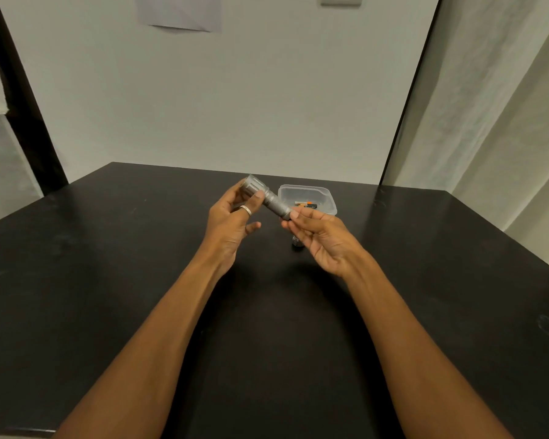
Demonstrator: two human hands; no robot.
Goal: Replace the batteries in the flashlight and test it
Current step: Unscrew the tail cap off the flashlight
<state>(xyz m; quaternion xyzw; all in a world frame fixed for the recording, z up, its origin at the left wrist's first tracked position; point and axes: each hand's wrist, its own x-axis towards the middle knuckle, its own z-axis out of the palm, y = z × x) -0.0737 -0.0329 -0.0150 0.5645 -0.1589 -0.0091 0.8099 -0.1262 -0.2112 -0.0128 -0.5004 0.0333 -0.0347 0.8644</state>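
Above the table (108,280), both hands grip the flashlight (268,198): left hand (232,217) its head, right hand (317,239) its tail.

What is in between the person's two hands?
The grey flashlight bridges them in the head view: the left hand grips its wide head, the right hand pinches its narrow end.

Both arms are bare. The left forearm (159,327) and the right forearm (409,337) show uncovered from the lower edge of the view to the wrists. The left hand (227,223) wears one ring (245,210), a plain, pale metal band with a slight sheen, set low on a finger; which finger is hard to tell. The right hand (322,240) is bare.
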